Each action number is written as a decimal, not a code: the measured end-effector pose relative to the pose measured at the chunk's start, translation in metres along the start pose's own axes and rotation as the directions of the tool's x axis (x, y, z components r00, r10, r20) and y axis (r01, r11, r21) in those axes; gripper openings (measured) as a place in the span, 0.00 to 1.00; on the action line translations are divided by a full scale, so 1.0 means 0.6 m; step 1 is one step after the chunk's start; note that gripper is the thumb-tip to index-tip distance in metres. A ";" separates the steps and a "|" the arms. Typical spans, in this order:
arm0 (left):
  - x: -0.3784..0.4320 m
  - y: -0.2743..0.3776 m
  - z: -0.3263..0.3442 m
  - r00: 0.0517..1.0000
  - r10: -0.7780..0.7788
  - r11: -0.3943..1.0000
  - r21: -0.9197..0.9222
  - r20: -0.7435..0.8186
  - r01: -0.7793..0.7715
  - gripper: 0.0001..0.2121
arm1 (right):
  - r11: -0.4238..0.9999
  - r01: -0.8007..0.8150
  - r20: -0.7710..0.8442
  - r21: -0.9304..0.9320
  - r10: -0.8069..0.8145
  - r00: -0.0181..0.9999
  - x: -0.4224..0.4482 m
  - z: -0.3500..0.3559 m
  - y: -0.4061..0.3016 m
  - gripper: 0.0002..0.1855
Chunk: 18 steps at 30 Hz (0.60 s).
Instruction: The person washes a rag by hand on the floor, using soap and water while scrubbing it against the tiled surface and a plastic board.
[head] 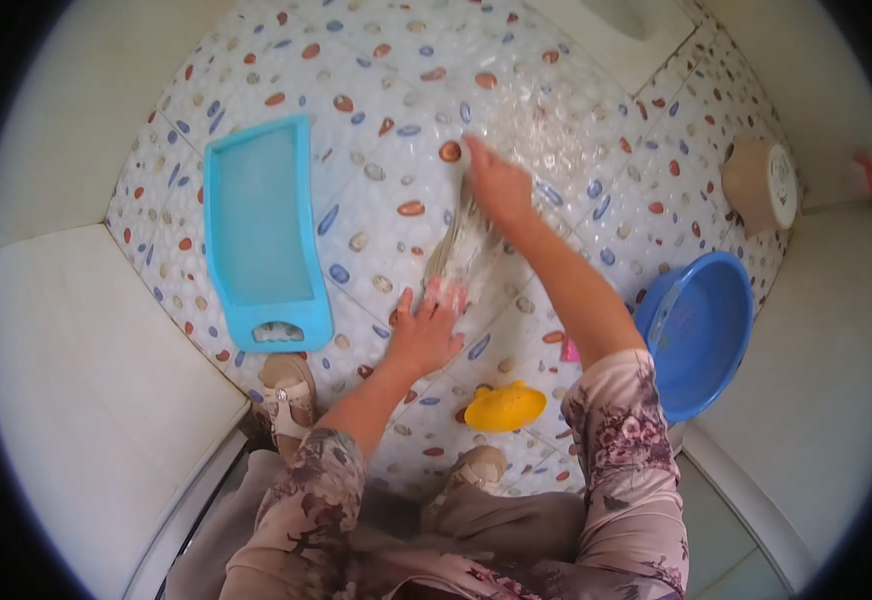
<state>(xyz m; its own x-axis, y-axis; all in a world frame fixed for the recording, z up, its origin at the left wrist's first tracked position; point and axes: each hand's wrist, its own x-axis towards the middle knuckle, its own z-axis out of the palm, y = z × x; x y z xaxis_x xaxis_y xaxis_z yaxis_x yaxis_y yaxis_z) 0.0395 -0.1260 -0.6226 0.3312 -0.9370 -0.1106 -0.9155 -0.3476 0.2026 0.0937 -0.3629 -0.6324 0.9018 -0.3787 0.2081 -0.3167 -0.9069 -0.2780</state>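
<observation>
On the wet, pebble-patterned tile floor (376, 247), a string-like bundle, perhaps a mop head (449, 244), lies between my hands; its exact kind is unclear. My right hand (499, 184) is closed around its upper end, which looks like a pale handle or collar. My left hand (430, 326) rests at the lower end of the strands with its fingers spread, and wet or foamy material covers the fingertips. Below my left hand lies a small yellow object (507, 407) with a rounded rim. A pink item (571, 349) shows partly beside my right forearm.
A turquoise plastic washboard or tray (262, 217) lies at left. At right stand a blue plastic basin (710, 337) and a beige container with a round pale end (758, 186). Walls close in on both sides. My sandalled feet are at the bottom.
</observation>
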 end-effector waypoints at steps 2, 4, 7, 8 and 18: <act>-0.006 -0.005 -0.008 0.967 -0.060 0.996 -0.053 0.247 0.075 0.29 | 0.971 0.205 0.143 0.122 -0.221 0.965 -0.072 0.012 -0.050 0.21; -0.020 0.000 0.000 0.936 -0.093 0.992 -0.046 0.340 0.116 0.30 | 0.981 0.165 0.142 0.105 -0.179 0.974 -0.061 0.009 -0.050 0.21; -0.015 0.002 0.008 0.999 -0.022 0.999 0.032 0.030 0.021 0.31 | 1.000 0.010 0.137 0.021 -0.012 0.991 -0.044 0.015 -0.024 0.22; -0.006 0.007 0.002 1.000 -0.002 1.000 0.010 0.002 0.002 0.31 | 0.999 -0.039 0.065 -0.006 0.040 0.997 -0.016 0.010 0.009 0.21; -0.007 0.007 -0.001 1.000 -0.002 0.999 -0.036 0.029 0.003 0.28 | 0.998 0.048 0.068 0.046 -0.051 0.996 -0.023 -0.002 0.002 0.22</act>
<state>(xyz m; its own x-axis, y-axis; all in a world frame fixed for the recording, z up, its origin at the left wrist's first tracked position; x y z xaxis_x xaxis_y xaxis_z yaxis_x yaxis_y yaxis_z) 0.0346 -0.1233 -0.6209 0.3262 -0.9351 -0.1387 -0.9058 -0.3512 0.2370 0.0807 -0.3591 -0.6348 0.9345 -0.3189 0.1578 -0.2596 -0.9144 -0.3107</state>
